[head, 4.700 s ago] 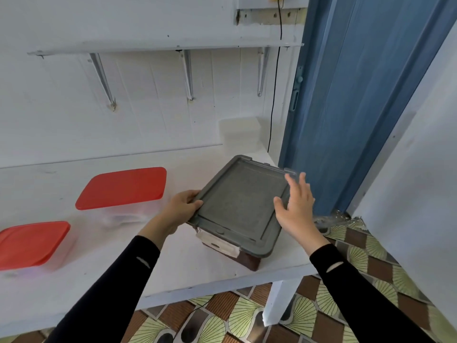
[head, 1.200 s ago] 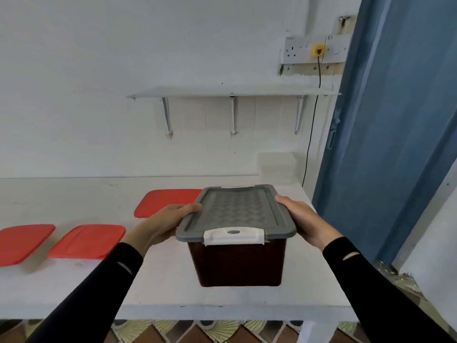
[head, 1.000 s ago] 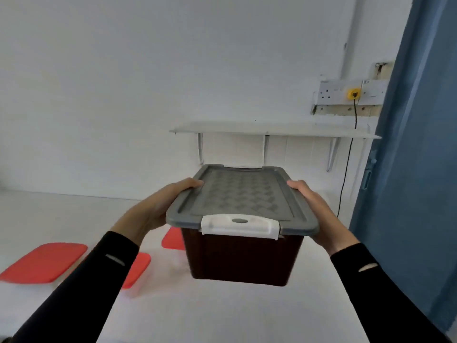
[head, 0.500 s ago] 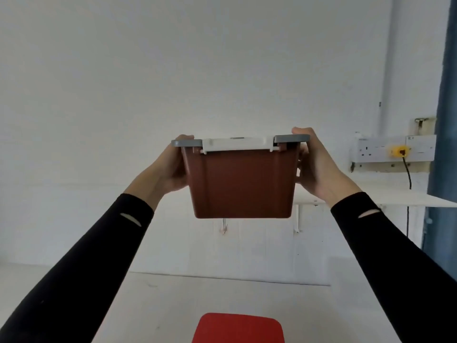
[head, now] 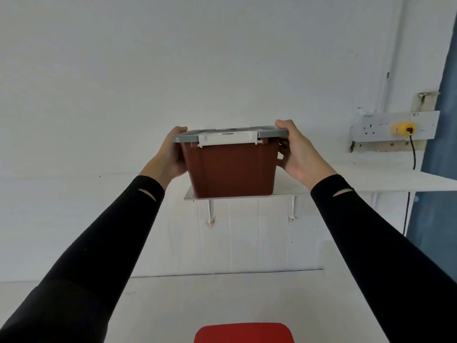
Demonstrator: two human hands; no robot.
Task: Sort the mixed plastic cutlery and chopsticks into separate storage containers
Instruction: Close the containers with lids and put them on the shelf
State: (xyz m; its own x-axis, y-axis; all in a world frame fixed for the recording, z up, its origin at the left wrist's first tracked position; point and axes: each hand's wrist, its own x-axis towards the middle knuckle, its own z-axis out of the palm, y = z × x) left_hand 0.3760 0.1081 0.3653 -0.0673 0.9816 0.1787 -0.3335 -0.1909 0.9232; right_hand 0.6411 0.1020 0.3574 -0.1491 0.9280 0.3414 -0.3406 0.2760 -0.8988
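A brown storage box (head: 231, 172) with a grey lid (head: 269, 131) and a white front latch (head: 228, 139) is at the left end of the white wall shelf (head: 376, 178), its bottom at the shelf's level. My left hand (head: 171, 154) grips its left side under the lid rim. My right hand (head: 295, 151) grips the right side, thumb on the lid's edge. No cutlery or chopsticks show; the box's inside is hidden.
A red container lid (head: 243, 332) lies on the white table (head: 222, 300) at the bottom edge. Metal brackets (head: 211, 211) hold the shelf. A wall socket (head: 393, 128) with a yellow plug and black cable is at right, beside a blue door (head: 440, 169).
Both hands lifted the brown box off the table up to shelf height over the last seconds. In the last half second it moved forward and settled at the shelf's left end.
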